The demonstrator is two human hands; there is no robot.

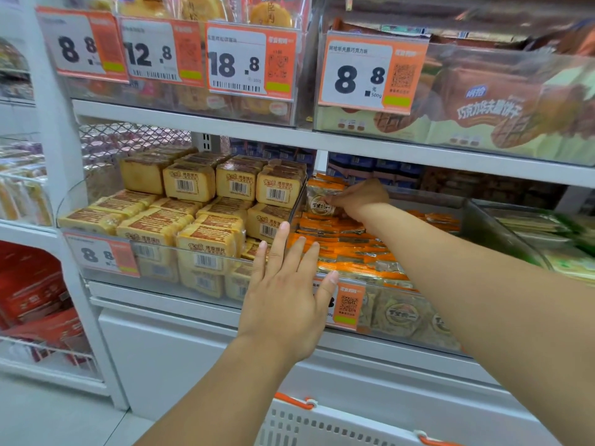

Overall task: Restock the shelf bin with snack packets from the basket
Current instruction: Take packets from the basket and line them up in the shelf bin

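Reaching deep into the shelf bin (380,304), the right hand (359,197) pinches a snack packet (322,199) mid-placement, left hand (285,300) open with fingers spread; releasing it likely comes next.

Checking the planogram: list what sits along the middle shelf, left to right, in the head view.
Clear bin of yellow toast packets → open left hand at the bin fronts → clear bin of orange snack packets, right hand gripping a packet there → green packets.

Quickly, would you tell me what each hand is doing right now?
Left hand: open, fingers straight, at the front edge of the bin.
Right hand: gripping a snack packet at the bin's back.
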